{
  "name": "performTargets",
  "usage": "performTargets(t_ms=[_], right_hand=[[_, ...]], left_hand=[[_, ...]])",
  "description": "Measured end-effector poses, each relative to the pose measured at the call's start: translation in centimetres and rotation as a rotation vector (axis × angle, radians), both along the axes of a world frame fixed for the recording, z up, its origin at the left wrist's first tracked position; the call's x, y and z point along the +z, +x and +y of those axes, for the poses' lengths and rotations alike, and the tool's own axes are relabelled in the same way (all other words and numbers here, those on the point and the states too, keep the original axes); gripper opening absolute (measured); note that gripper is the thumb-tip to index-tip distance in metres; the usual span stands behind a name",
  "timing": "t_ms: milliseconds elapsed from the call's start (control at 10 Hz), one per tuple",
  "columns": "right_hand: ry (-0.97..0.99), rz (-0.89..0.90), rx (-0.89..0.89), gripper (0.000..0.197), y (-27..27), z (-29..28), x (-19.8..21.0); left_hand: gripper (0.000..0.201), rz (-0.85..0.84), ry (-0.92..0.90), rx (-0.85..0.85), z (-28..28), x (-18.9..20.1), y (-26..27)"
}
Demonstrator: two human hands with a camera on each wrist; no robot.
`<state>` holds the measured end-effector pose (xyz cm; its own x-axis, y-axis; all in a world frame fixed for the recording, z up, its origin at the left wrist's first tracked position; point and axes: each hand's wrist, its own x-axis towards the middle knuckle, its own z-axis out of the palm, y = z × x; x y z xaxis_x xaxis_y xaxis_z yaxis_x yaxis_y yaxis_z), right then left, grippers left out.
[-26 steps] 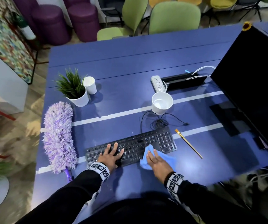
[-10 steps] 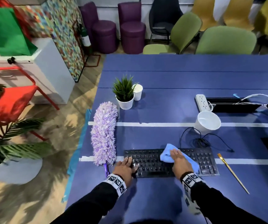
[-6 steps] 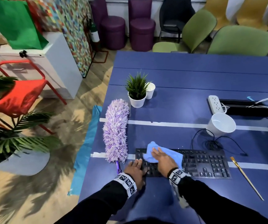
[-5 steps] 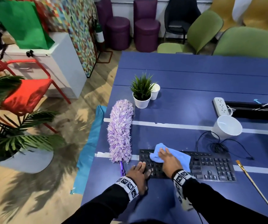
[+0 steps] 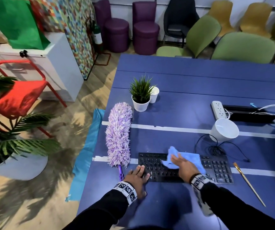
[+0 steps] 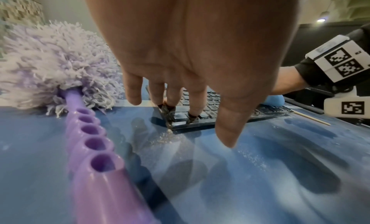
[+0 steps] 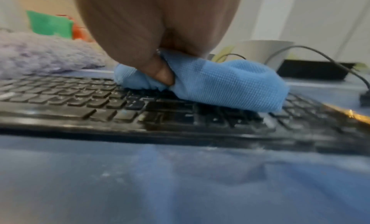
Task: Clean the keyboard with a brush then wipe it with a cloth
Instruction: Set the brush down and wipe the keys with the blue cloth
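A blue table [image 5: 191, 90], crossed by two white tape lines, is being occupied by a black keyboard [image 5: 216, 170], a purple duster [image 5: 118, 135], a potted plant [image 5: 141, 97], a paper cup [image 5: 154, 95], a white bowl [image 5: 224, 130], a power strip [image 5: 218, 109] and a thin brush [image 5: 249, 184] (pale specks are being seen near the keyboard's front edge).

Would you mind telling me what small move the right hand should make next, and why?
Probably slide the cloth right along the keyboard: the right hand presses it mid-board, the right-side keys are uncovered, and the left hand steadies the left end.
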<state>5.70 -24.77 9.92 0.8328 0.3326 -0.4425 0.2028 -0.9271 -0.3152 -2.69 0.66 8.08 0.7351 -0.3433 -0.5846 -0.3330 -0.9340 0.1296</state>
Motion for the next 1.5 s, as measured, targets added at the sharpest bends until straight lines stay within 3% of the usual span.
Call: performTargets(t_ms=[100,200,300,400,500,600,700,800,1000,1200,1400,1500], right_hand=[[0.021,-0.084,-0.159,0.062,-0.2,-3.6,-0.5],[0.007,-0.213,-0.132,0.047,-0.3,-1.7,-0.7],[0.702,-0.065,-0.109,0.041,-1.1,3.4,0.4],[0.999,0.146,-0.008,0.040,-1.3,8.1,-1.1],[0.860,0.158,0.310,0.037,-2.8,8.9,-1.4],[0.654,0.202,0.105,0.042,-2.3,5.8,0.0],[0.541,0.060,-0.076,0.032,-1.1,1.3,0.2],[0.291,-0.102,-0.153,0.051,-1.6,2.1,-2.0],[0.322,0.001,0.024,0.063,-4.5,11.2,-0.8],[0.250,-0.026,0.390,0.062,-4.3,7.0,-0.5],[0.116,-0.110,0.303,0.055,-2.9,10.6,-0.1],[0.028,-0.141,0.448,0.060,-4.7,12.1,-1.7]], left_hand=[[0.082,0.017,-0.006,0.010,0.1,0.2,0.0],[0.082,0.014,-0.024,0.012,0.1,0.7,-0.1],[0.080,0.019,-0.065,0.014,0.5,1.5,0.1],[0.073,-0.005,-0.162,0.030,1.2,1.6,0.2],[0.069,-0.027,-0.089,0.006,1.3,1.1,-0.6],[0.071,-0.052,0.004,0.024,1.1,1.1,-1.9],[0.070,-0.062,0.020,0.056,0.6,1.5,-2.6],[0.076,-0.030,-0.007,0.107,-0.1,1.3,-3.3],[0.071,-0.038,-0.007,0.127,0.5,0.5,-3.4],[0.058,-0.008,-0.006,0.145,0.6,0.8,-3.6],[0.050,-0.015,-0.001,0.048,1.7,1.5,-3.6],[0.051,-0.099,-0.108,0.181,2.9,2.8,-2.6]])
